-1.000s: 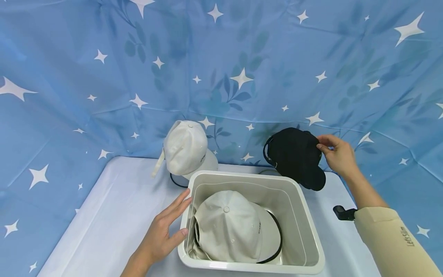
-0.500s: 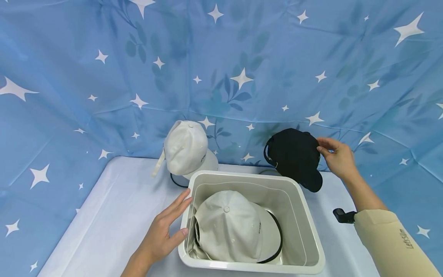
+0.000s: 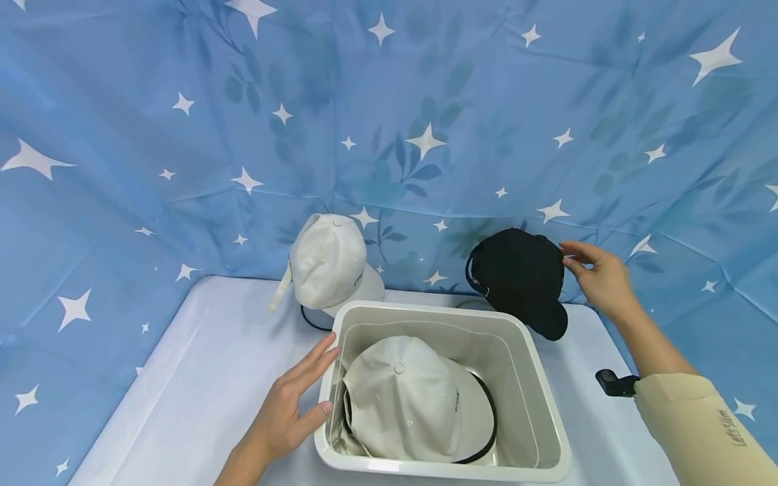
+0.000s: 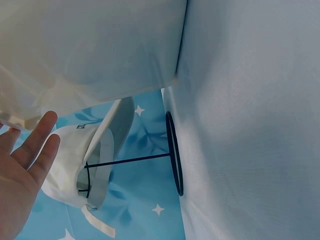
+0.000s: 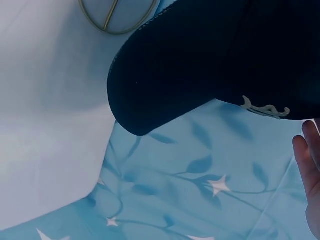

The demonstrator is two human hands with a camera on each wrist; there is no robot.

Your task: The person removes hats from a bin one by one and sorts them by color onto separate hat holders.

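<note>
A black cap (image 3: 516, 280) with a pale metal emblem sits on a stand with a brass-coloured ring base (image 5: 107, 31), its brim pointing right and down. My right hand (image 3: 602, 280) is at the front of its crown, fingers nearly straight and fingertips right at the fabric. On the left, my left hand (image 3: 282, 408) rests its straight fingers against the rim of a beige plastic bin (image 3: 550, 418). Inside the bin lies a cream cap (image 3: 401, 398) with a dark-edged brim. Behind the bin, a white cap (image 3: 328, 260) hangs on a black wire stand (image 4: 127, 160), its strap loose.
The bin stands on a table with a white cloth (image 3: 176, 378). A blue curtain (image 3: 389, 101) with white stars and leaves closes off the back and sides. A small black device (image 3: 615, 383) is strapped at my right sleeve (image 3: 693, 412).
The black cap's brim has swung slightly left. My right hand and forearm have shifted a little to the right. My left hand stays at the bin's rim.
</note>
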